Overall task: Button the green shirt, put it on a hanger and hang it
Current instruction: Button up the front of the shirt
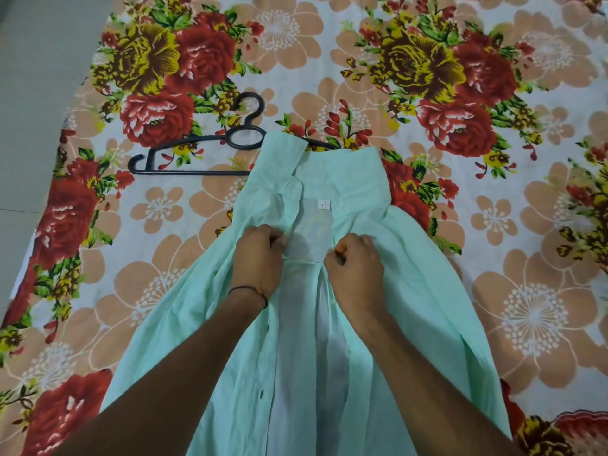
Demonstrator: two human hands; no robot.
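The pale green shirt (pixel 404 258) lies open on the bed, collar pointing away from me, its white inner back showing between the two front edges. My left hand (pixel 260 255) pinches the left front edge near the chest. My right hand (pixel 357 261) pinches the right front edge opposite it. A small gap separates the two edges. The black plastic hanger (pixel 197 156) lies flat on the bed beyond the collar to the left, its right arm tucked under the shirt's collar.
A floral bedsheet (pixel 493 159) with red, yellow and peach flowers covers the bed. The grey floor (pixel 33 93) shows along the left side, past the bed's edge.
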